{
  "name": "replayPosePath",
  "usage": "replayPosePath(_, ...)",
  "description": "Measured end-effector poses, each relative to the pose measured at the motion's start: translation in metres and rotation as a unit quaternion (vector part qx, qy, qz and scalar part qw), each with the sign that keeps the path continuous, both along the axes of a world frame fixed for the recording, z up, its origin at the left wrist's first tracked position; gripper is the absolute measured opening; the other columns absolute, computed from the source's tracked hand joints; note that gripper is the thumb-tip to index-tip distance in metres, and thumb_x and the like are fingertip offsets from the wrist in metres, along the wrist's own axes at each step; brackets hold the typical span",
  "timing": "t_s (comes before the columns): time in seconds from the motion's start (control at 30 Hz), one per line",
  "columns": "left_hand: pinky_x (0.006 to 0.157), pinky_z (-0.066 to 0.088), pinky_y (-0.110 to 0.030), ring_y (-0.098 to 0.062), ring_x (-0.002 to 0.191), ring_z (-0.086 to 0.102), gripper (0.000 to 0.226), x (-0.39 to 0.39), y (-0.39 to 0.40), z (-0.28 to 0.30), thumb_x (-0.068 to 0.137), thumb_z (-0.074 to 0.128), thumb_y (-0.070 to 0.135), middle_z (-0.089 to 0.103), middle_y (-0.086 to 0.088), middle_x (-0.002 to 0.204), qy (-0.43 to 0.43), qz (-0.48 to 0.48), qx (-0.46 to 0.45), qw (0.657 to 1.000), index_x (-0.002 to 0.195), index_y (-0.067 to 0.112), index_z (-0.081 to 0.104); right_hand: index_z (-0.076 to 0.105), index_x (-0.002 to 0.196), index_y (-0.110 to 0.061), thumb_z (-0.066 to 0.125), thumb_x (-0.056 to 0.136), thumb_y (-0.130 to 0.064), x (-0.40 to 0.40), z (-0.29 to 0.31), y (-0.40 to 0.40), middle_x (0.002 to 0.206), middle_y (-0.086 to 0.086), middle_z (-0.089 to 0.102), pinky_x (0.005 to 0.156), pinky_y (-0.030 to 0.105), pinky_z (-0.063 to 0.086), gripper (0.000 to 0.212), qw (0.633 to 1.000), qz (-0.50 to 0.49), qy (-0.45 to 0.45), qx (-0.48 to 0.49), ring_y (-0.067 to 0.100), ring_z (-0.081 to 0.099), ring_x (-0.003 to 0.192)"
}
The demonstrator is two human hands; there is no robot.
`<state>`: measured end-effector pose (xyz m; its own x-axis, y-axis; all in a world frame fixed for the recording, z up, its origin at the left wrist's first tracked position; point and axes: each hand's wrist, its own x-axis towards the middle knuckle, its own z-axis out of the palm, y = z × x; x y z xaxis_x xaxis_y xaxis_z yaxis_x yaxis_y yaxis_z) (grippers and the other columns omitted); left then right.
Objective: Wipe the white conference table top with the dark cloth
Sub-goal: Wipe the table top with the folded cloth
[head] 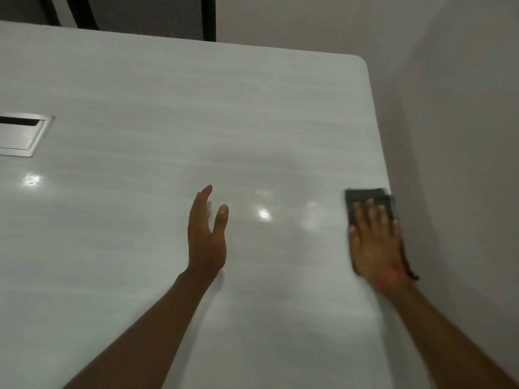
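While the right hand (375, 242) presses the dark cloth (368, 202) flat against the table top (168, 113), the wiping looks, as far as I can judge, only partly done. The cloth sits at the right edge of the white surface, about midway between the near side and the far rounded corner, with a bit of it hanging over the edge. Nothing on the glossy top tells me plainly which stretches are already clean; the broad area to the left, out to the metal cable hatch (22, 134), probably remains to be covered. That right hand lies palm down, fingers spread over the cloth, pinning it rather than clutching it. The left hand (207, 237) is open and empty, turned on edge with fingers straight, just above or barely touching the table near the middle.
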<state>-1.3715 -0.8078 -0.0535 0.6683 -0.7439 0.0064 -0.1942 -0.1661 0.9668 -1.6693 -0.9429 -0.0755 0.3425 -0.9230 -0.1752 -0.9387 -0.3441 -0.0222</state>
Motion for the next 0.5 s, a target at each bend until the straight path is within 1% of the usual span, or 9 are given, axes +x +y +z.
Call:
replayPosePath(0.03,0.113,0.029,-0.011,-0.003,0.141,0.039,0.068,0.002,0.004,-0.004,0.091,0.044,0.059,0.042,0.010,0.154,0.009,-0.001,0.000,1.000,0.149,0.023,0.040,0.026,0.155,-0.012,0.015,0.096,-0.041,-0.007,0.002,-0.028,0.161,0.019,0.023,0.113,0.061,0.026,0.066,0.999,-0.050,-0.010,0.006,0.041,0.025,0.146)
replayPosePath(0.1,0.115,0.032,-0.019,-0.002,0.139,0.041,0.067,0.007,0.012,-0.011,0.092,0.044,0.058,0.042,0.012,0.154,0.015,-0.001,-0.001,1.000,0.149,0.024,0.039,0.016,0.158,-0.013,0.014,0.100,-0.042,0.011,0.003,-0.081,0.164,0.019,0.011,0.117,0.060,0.018,0.065,0.994,-0.103,-0.026,0.009,0.039,0.011,0.150)
replayPosePath(0.17,0.116,0.034,-0.028,-0.004,0.139,0.043,0.066,0.015,0.023,-0.016,0.093,0.045,0.057,0.042,0.011,0.154,0.012,0.006,-0.004,1.000,0.149,0.024,0.039,0.013,0.158,-0.015,0.023,0.104,-0.038,0.059,0.001,-0.117,0.165,0.016,0.005,0.120,0.057,0.008,0.059,0.993,-0.115,-0.033,-0.007,0.037,0.005,0.151)
replayPosePath(0.2,0.116,0.035,-0.029,-0.004,0.139,0.043,0.065,0.020,0.028,-0.017,0.093,0.045,0.056,0.042,0.011,0.154,0.010,0.013,-0.004,1.000,0.149,0.025,0.040,0.014,0.158,-0.016,0.026,0.105,-0.036,0.091,-0.002,-0.126,0.165,0.015,0.006,0.120,0.057,0.006,0.059,0.995,-0.094,-0.034,-0.015,0.037,0.005,0.151)
replayPosePath(0.27,0.114,0.034,-0.021,0.001,0.137,0.042,0.064,0.030,0.037,-0.016,0.093,0.045,0.055,0.042,0.010,0.154,0.000,0.028,0.000,1.000,0.149,0.024,0.040,0.013,0.158,-0.017,0.026,0.104,-0.035,0.166,-0.008,-0.119,0.165,0.013,0.008,0.120,0.056,0.004,0.058,0.999,-0.006,-0.030,-0.022,0.036,0.007,0.151)
replayPosePath(0.33,0.109,0.031,-0.009,0.008,0.135,0.040,0.062,0.039,0.044,-0.011,0.094,0.046,0.050,0.043,0.008,0.153,-0.015,0.044,0.001,0.999,0.148,0.021,0.041,0.009,0.158,-0.020,0.023,0.105,-0.034,0.243,-0.010,-0.082,0.166,0.011,0.005,0.120,0.056,0.002,0.057,0.994,0.101,-0.024,-0.018,0.036,0.004,0.152)
replayPosePath(0.37,0.108,0.029,-0.006,0.009,0.136,0.038,0.062,0.042,0.048,-0.008,0.094,0.046,0.049,0.043,0.007,0.153,-0.025,0.053,0.002,0.998,0.148,0.019,0.042,0.006,0.158,-0.020,0.021,0.105,-0.034,0.275,-0.009,-0.056,0.166,0.011,0.002,0.120,0.056,0.001,0.057,0.988,0.153,-0.024,-0.010,0.035,0.002,0.152)
replayPosePath(0.43,0.111,0.026,-0.009,0.002,0.141,0.035,0.064,0.046,0.054,-0.002,0.093,0.044,0.052,0.044,0.006,0.153,-0.046,0.067,0.005,0.997,0.148,0.019,0.043,0.003,0.158,-0.020,0.019,0.105,-0.036,0.317,-0.008,0.006,0.166,0.011,-0.001,0.120,0.057,-0.001,0.058,0.966,0.256,-0.028,0.010,0.035,-0.003,0.152)
replayPosePath(0.5,0.115,0.028,-0.019,-0.004,0.142,0.036,0.062,0.047,0.060,0.005,0.094,0.045,0.050,0.044,0.006,0.152,-0.048,0.080,-0.006,0.996,0.148,0.020,0.042,0.004,0.158,-0.021,0.022,0.104,-0.041,0.318,-0.009,0.067,0.166,0.010,0.000,0.120,0.057,-0.001,0.061,0.934,0.352,-0.040,0.033,0.034,-0.005,0.152)
